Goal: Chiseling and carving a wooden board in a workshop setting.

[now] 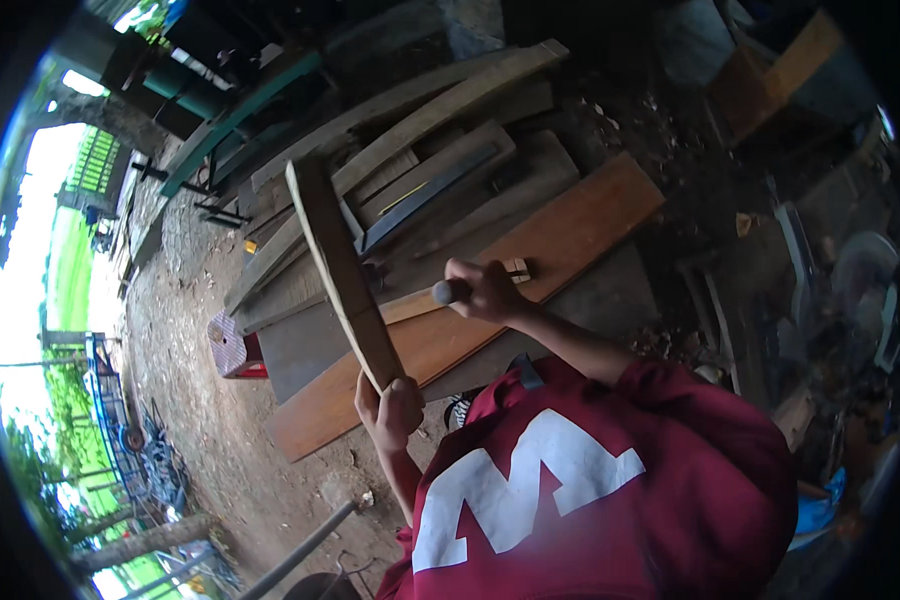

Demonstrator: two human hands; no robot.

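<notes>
The left hand [394,411] grips a tilted plank [344,275] — the right hand [490,292], arm outstretched, clenches a round-ended handle [450,292].

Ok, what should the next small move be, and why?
Perhaps steady the beam against the brown board before using the tool: the left hand holds it only at its near end, the right hand grips the tool, and I can't tell whether the beam's far end is supported.
</notes>
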